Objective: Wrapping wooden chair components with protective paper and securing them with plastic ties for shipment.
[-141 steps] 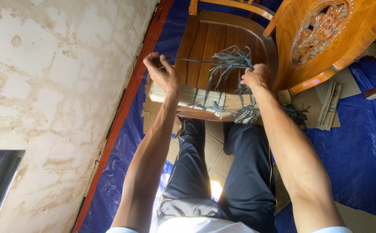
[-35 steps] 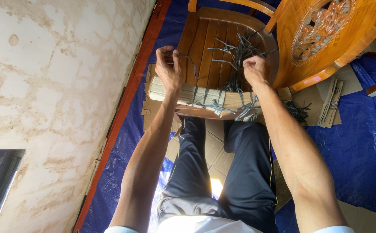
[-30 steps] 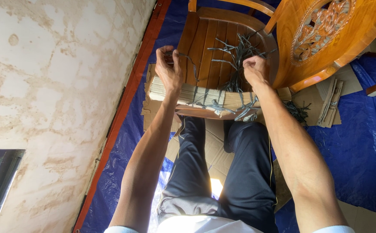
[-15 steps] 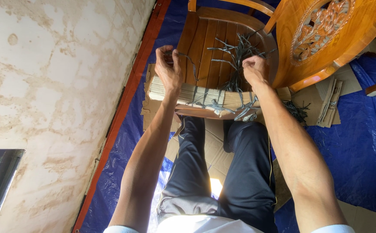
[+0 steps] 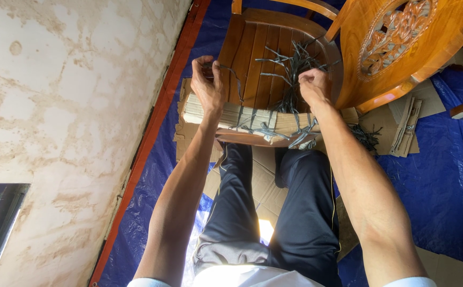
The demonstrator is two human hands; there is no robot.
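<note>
Covering most of the floor is a blue tarpaulin point(image 5: 444, 175), edged in orange where it meets the stained plaster wall point(image 5: 66, 106). On it stand two varnished wooden chairs: one with a slatted seat point(image 5: 252, 48) directly ahead of the person, and a second with a carved back point(image 5: 401, 37) tipped in beside it at the right. Flattened cardboard point(image 5: 266, 180) lies under the person's legs.

Across the near edge of the slatted seat lies one flat stack of pale strips point(image 5: 258, 117), its long axis running left to right, bound round by several dark cords. A loose bunch of dark cord pieces point(image 5: 290, 64) fans out on the seat just beyond it; I cannot count them.

Both hands are up at the far side of the stack, which lies just toward the person from the fingers. The left hand point(image 5: 207, 85) is over the stack's left end, fingers curled nearly shut, pinching one thin dark cord point(image 5: 231, 74) that arcs toward the middle. The right hand point(image 5: 314, 85) is closed in a loose fist at the base of the bunch, above the stack's right part, gripping cord there. The two hands sit about equally near the stack.
</note>
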